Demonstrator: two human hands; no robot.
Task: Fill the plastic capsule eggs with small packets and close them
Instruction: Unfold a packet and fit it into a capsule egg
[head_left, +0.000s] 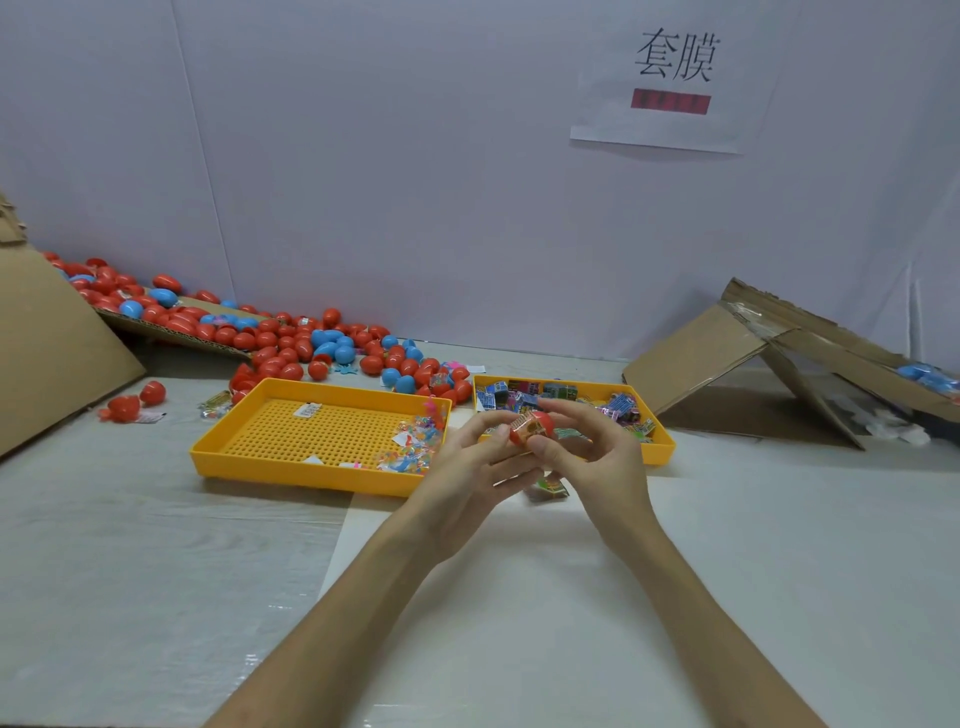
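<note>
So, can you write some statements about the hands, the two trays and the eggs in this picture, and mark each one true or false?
1. The left hand and the right hand hold one red capsule egg between them. True.
2. The left yellow tray is full of packets to its rim. False: most of its perforated bottom is bare, and packets lie only at its right end.
3. The pile of loose eggs behind the trays has red and blue ones. True.
4. The right yellow tray holds nothing. False: small printed packets lie in it.
5. One packet lies on the table below the hands. True.
</note>
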